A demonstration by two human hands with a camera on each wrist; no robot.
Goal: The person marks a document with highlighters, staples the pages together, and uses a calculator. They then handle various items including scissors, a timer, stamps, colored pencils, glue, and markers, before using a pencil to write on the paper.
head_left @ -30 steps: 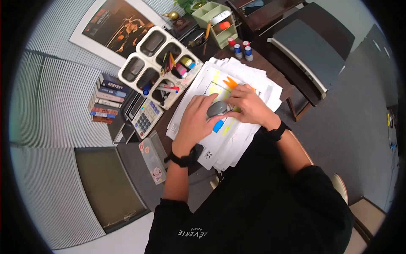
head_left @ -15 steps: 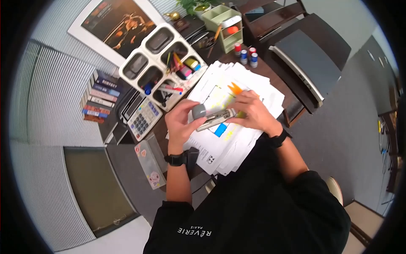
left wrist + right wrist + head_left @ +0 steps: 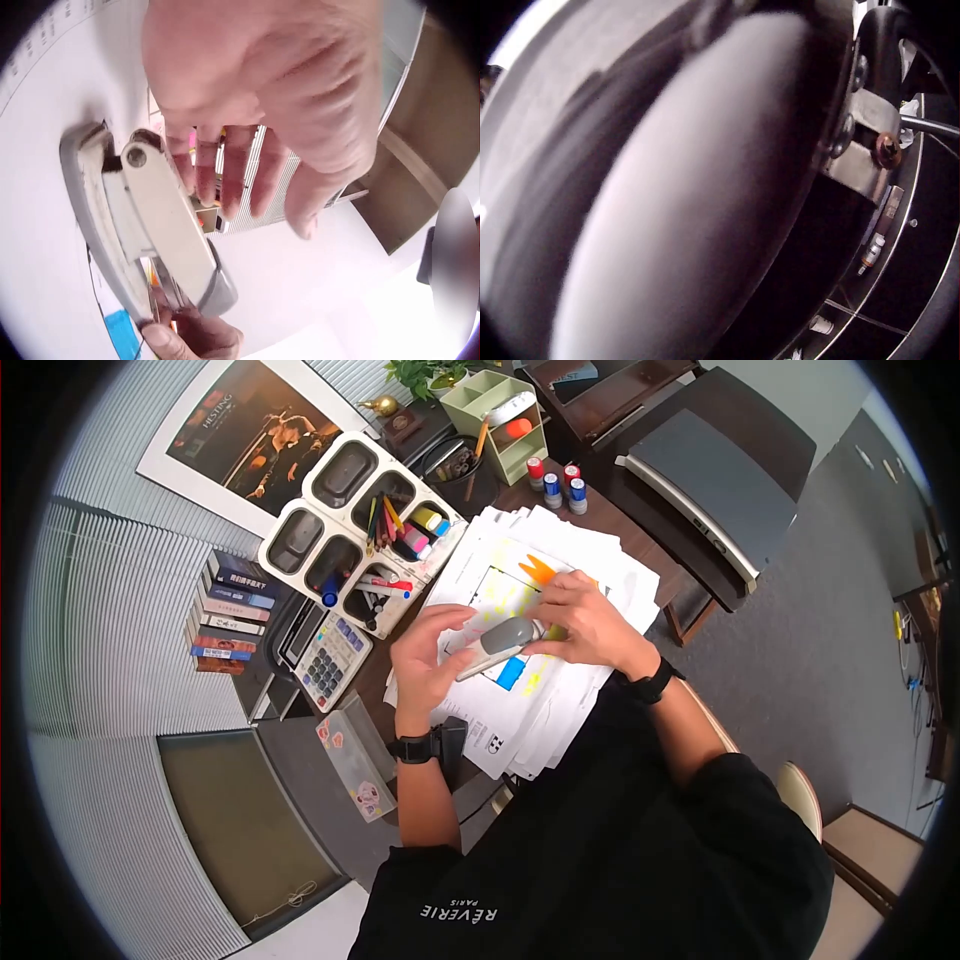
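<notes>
A grey and off-white stapler (image 3: 508, 640) is held over the printed sheets, its front end pinched by my right hand (image 3: 588, 622). In the left wrist view the stapler (image 3: 176, 225) lies side-on, showing its hinge pin and a gap between its two arms. The right fingertips (image 3: 176, 341) grip its far end there. My left hand (image 3: 428, 660) is beside the hinge end, fingers extended and apart from one another. That same left hand (image 3: 262, 97) fills the top of its wrist view, its palm bare. The right wrist view is mostly blurred and does not show the right hand.
Under the hands lies a stack of papers (image 3: 470, 705) with yellow marks and a blue patch (image 3: 511, 674). An orange two-pronged piece (image 3: 536, 569) is behind the right hand. A white organizer (image 3: 285, 592) with pens, a calculator (image 3: 335, 660) and several small batteries (image 3: 552, 485) stand around the stack.
Half a second ago the stapler's grey top was lifted apart in my left hand; now it lies down along the body. The left hand has let go, while the right keeps its grip.
</notes>
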